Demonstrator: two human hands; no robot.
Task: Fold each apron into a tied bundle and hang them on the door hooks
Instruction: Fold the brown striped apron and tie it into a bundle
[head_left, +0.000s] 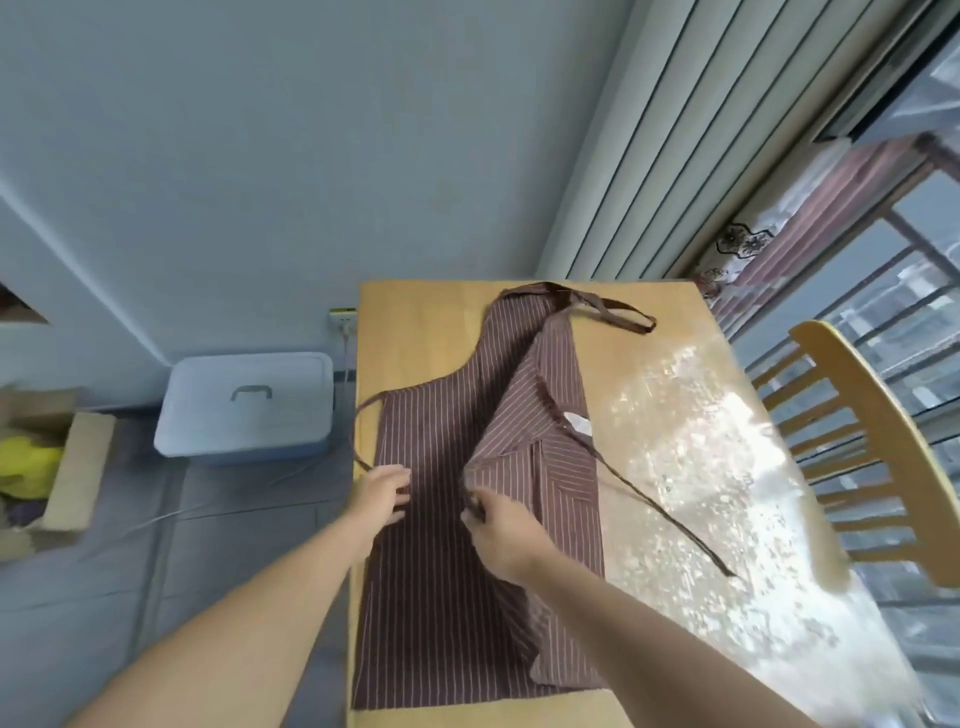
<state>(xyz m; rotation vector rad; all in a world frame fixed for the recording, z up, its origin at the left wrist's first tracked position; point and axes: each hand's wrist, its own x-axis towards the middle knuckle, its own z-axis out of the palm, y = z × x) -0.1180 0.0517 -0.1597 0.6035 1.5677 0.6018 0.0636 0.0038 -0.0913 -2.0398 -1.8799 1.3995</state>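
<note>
Lying lengthwise on a light wooden rectangular table (431, 306), a brown cotton apron with thin white stripes (431, 545) has its right side folded over toward the middle, so the fold runs diagonally from the neck loop (613, 317) at the far end down to the near hem. Its left edge sits close to the table's left edge, with one thin waist tie (363, 415) curling over that side, while the other tie (670, 514) trails across the bare, sunlit right half of the tabletop. A wooden slatted chair (852, 431) stands just beside the table's right side, before a window; a pale blue lidded plastic storage box (249, 405) sits on the grey floor to the left, against the blue wall. The left hand (382, 491) rests on the flat left panel, fingers loosely curled with tips touching cloth. The right hand (501, 530) pinches the edge of the folded flap between thumb and fingers.
</note>
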